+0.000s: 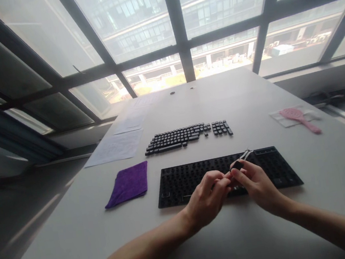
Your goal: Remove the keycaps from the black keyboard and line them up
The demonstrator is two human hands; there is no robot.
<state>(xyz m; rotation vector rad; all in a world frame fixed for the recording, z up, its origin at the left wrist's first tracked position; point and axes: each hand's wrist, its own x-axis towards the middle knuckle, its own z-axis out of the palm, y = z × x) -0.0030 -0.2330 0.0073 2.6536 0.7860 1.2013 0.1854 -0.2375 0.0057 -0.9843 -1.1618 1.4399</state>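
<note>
A black keyboard base [183, 184] with its keycaps off lies in front of me, and both hands meet over its right half. My right hand [260, 183] is closed, with a small black keycap [237, 165] between thumb and fingers. Thin metal wires [246, 154], like those of a keycap puller, stick out above that hand. My left hand [207, 196] is closed in a pinch, its fingertips against the right hand's fingers. Whatever those left fingertips hold is hidden. Behind the base, the loose keycaps [176, 136] are laid out in keyboard order.
Left of the base lies a folded purple cloth [128, 183], with paper sheets [115, 148] beyond it. A pink brush-like object [298, 117] rests on a clear bag at the right. The white table [235, 98] reaches toward large windows.
</note>
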